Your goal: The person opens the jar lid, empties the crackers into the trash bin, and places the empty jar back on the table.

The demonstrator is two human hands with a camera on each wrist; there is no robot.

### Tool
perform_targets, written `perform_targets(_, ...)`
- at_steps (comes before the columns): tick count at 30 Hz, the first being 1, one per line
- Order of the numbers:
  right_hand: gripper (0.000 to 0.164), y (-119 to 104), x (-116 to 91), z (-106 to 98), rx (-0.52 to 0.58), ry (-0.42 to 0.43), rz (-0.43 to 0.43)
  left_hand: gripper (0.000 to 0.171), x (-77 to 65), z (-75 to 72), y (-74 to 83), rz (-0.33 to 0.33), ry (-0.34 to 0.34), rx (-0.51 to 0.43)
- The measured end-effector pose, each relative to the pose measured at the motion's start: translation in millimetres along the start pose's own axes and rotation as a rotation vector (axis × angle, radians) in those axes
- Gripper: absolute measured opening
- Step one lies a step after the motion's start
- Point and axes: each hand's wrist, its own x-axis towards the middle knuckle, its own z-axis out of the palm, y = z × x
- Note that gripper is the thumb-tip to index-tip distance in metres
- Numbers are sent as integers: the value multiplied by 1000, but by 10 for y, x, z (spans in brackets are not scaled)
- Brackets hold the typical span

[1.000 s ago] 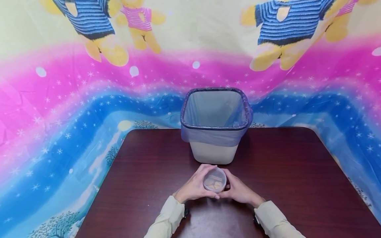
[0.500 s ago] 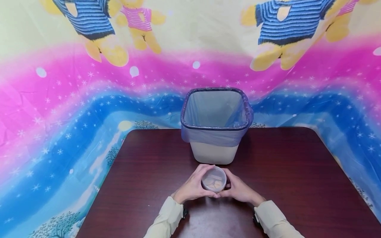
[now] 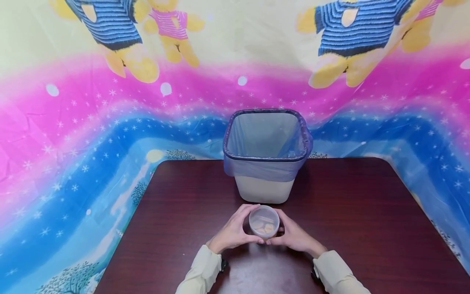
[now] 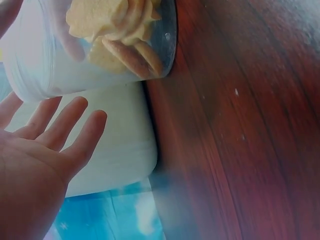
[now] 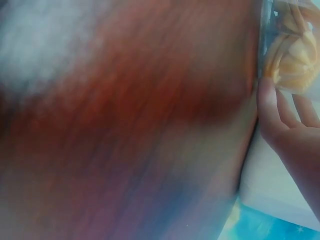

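A clear round jar [image 3: 264, 220] with a translucent lid stands upright, close over the tabletop, in front of the bin. Pale swirled cookies [image 4: 107, 20] show through its wall. My right hand [image 3: 295, 234] holds the jar low on its right side; in the right wrist view the thumb [image 5: 268, 100] lies by the base, with other fingers behind. My left hand [image 3: 229, 232] arches loosely around the left side, a gap between palm and jar. Its fingers [image 4: 90, 130] are spread in the left wrist view, the upper ones right at the lid's rim.
Just beyond the jar stands a white bin [image 3: 264, 190] lined with a bluish bag [image 3: 264, 169]. Dark reddish wood makes up the table [image 3: 176, 204]. A printed cloth [image 3: 205, 90] with bears and snowflakes hangs behind and along both sides.
My left hand has loosened and shifted slightly left, widening the gap between its palm and the jar. The right hand stays at the jar's right side.
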Motion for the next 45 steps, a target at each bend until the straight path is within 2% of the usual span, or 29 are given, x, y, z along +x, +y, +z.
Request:
perform_targets(10,92,-30,4,56,-82,77,-71,87,-62,-67,-19,12,6,20)
perform_targets(14,90,-55,18,76,-62,87,-103,84,-76,-91,-25,23,15,20)
perform_targets(26,91,-40,37,81,-69,117,-74,80,-50,-116,-29,21,39,30)
perform_targets(34,90,-242,9,73,-47,109,-71,82,-23,-105,-21,19,34,29)
perform_targets(45,91,-3,33,57,-85,102,-56,90,33,-37,19,22,10,18)
